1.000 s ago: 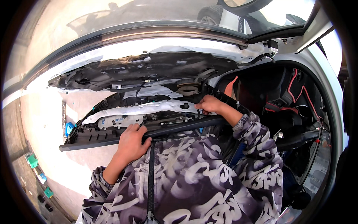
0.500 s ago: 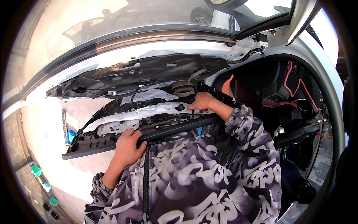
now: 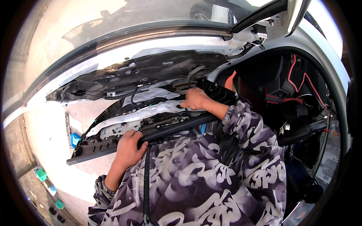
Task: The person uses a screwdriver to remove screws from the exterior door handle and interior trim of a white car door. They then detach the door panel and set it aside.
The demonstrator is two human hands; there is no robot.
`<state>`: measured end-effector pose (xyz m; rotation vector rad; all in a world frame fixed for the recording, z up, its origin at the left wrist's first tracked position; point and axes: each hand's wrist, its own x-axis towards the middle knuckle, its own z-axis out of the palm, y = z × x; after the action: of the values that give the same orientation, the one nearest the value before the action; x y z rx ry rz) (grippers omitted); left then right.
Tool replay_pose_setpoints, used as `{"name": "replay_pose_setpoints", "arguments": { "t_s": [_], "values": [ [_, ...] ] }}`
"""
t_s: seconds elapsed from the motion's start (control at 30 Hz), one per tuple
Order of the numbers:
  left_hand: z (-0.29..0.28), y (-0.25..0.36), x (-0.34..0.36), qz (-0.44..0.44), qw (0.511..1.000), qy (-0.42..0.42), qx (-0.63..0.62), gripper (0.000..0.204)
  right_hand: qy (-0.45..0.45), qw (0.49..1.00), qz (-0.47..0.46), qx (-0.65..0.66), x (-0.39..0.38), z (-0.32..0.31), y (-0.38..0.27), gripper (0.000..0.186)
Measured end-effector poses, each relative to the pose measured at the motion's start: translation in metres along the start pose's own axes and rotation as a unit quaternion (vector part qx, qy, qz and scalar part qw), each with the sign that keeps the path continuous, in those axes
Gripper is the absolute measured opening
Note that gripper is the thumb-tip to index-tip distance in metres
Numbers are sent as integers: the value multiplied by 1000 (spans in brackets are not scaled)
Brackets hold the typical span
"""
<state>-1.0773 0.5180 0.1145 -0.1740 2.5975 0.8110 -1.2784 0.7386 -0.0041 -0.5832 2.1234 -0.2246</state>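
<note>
A black car door trim panel (image 3: 90, 151) lies across in front of me, its inner side with ribs and clips facing up. My left hand (image 3: 130, 148) grips its near edge, fingers bent over the rim and thumb to the right. Along the panel runs a long white padding strip (image 3: 135, 115). My right hand (image 3: 194, 99) is closed at the right end of this strip, fingers curled down. A small dark piece shows by its thumb; what the fingers hold is hidden. Beyond the panel is the open car door (image 3: 173, 41), with a dark liner (image 3: 151, 69) on its inner side.
Wiring with a connector (image 3: 260, 35) hangs at the door hinge. To the right is the car interior with a black, red-trimmed seat (image 3: 286, 86). Blue (image 3: 75, 139) and green (image 3: 41, 174) items lie on the ground at left. A wheel (image 3: 201, 12) shows through the window.
My right hand has shifted a little left along the white strip, covering a round black piece seen before. My left hand stays on the panel's edge. The view has shifted slightly.
</note>
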Motion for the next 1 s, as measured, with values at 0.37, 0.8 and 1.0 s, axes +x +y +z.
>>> {"name": "replay_pose_setpoints", "arguments": {
  "t_s": [0.37, 0.8, 1.0],
  "values": [
    [1, -5, 0, 16, 1000, 23, 11, 25, -67, 936, 13, -347, -2, -23, 0, 31],
    [21, -10, -23, 31, 1000, -5, 0, 28, -95, 964, -194, 154, 197, 152, -131, 44],
    [19, -13, -23, 16, 1000, -14, -12, 25, -153, 967, -162, 127, 193, 147, -128, 47]
  ]
}}
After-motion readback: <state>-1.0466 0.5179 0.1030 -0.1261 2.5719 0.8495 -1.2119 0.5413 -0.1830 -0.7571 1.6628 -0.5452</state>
